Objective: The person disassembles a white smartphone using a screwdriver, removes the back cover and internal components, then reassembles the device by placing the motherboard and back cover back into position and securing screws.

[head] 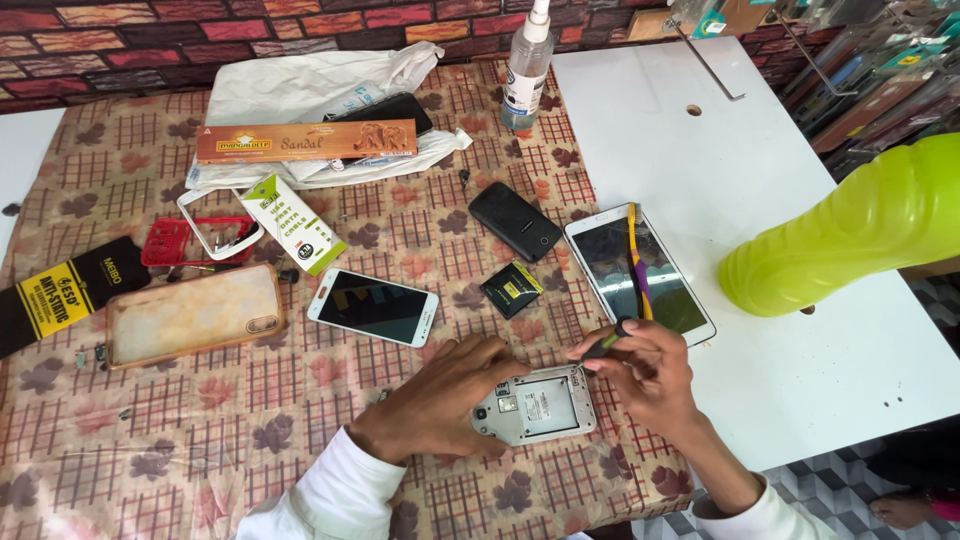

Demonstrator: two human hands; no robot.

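1. Near the front edge of the patterned tablecloth [150, 440] lies one opened phone [535, 405], back cover off, its inner frame showing.
2. One left hand [440, 400] lies over the opened phone's left end, fingers curled down on it, pressing it to the cloth.
3. One right hand [645, 370] pinches a small dark-tipped screwdriver [607, 342] just above the opened phone's upper right corner.
4. Beyond the opened phone lie two white-framed devices, screens up: a white phone [372, 306] to its upper left, a tablet [640, 272] to its upper right.
5. One black battery [511, 289] lies straight beyond the opened phone, one black back cover [515, 221] farther still.
6. One clear phone case [195, 315] lies far left of the opened phone.
7. One green bottle [850, 235] lies to its far right.
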